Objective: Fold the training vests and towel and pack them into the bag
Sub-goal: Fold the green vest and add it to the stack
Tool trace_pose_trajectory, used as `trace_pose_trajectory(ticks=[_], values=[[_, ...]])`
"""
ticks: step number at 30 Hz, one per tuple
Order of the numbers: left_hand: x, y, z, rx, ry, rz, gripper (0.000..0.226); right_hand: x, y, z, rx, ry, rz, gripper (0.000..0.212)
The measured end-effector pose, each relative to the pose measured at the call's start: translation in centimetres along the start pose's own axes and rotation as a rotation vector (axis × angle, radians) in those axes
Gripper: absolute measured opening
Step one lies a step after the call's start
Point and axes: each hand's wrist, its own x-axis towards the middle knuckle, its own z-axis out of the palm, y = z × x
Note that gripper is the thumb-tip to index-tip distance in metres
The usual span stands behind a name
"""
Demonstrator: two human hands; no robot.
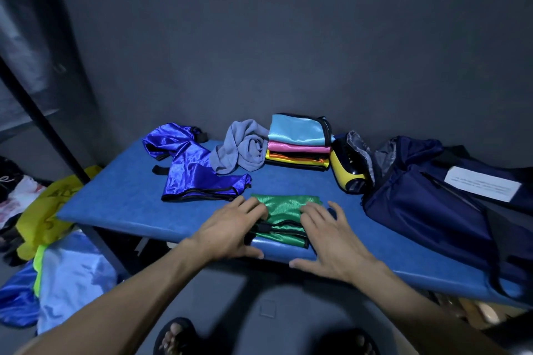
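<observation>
Green vest (284,210), folded into a small rectangle with black trim, lies at the near edge of the blue surface (121,199), about midway along it. Both hands press flat on it with straight fingers, neither grip curled around anything: the left hand (230,229) covers its left side, the right hand (331,236) its right side, so the vest's outer edges are hidden under the fingers.

Just beyond it, toward the left, a blue vest (193,170) lies loose and crumpled, its black trim showing along the near hem. A grey towel (245,147) sits bunched at the far edge, touching a stack (298,144) of folded vests: light blue on top, pink below, then orange and yellow; how many lie in it is hard to tell.

Right of the stack stands a yellow and black object (347,173), partly covered by grey cloth, its kind unclear. A navy bag (427,199) sprawls over the right end of the surface, cut off by the frame edge, with a white card (484,186) on it whose print is too small to read.

Off the left edge, lower down, more cloths (66,277) lie heaped in the dark, yellow, light blue and blue.
</observation>
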Motion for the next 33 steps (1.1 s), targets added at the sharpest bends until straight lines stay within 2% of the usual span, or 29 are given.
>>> trace_pose_trajectory(ticks=[5,9,11,14,17,18,20,23,25,28,30,33], values=[[-1.2,1.1,0.9,0.145,0.128,0.077,0.05,0.4,-1.4,0.9,-0.119,0.235,-0.046,0.046],[-1.9,1.8,1.4,0.204,0.215,0.072,0.037,1.0,-1.1,1.4,-0.12,0.29,-0.092,0.029],[-1.9,1.8,1.7,0.209,0.238,0.045,0.033,1.1,-0.5,1.0,-0.109,0.297,-0.121,0.011],[-1.6,1.9,2.0,0.236,0.242,0.019,0.033,0.8,0.7,0.8,-0.088,0.241,-0.108,0.035],[-1.4,2.0,1.6,0.242,0.232,0.014,0.033,0.1,0.4,1.4,-0.098,0.255,-0.102,0.028],[-1.3,2.0,1.3,0.227,0.229,0.005,0.031,-0.1,0.0,1.6,-0.088,0.254,-0.083,0.032],[-0.8,1.7,0.4,0.195,0.217,-0.001,0.033,-0.6,-0.7,1.7,-0.087,0.212,-0.022,0.056],[0.3,1.6,-1.9,0.107,0.122,0.029,0.04,-0.7,-1.2,2.0,-0.112,0.213,0.031,0.073],[1.0,1.6,-3.5,-0.006,0.048,0.025,0.039,-0.4,-1.2,1.5,-0.091,0.271,0.053,0.068],[2.3,1.3,-5.7,-0.221,-0.061,0.001,0.026,0.3,-0.2,0.0,0.007,0.316,0.076,0.048],[3.2,0.8,-6.8,-0.401,-0.116,-0.011,0.027,0.9,1.6,-2.1,0.217,0.205,0.05,0.034],[5.0,-0.3,-7.0,-0.724,-0.148,-0.077,0.035,2.4,4.8,-5.9,0.63,-0.078,0.047,0.02]])
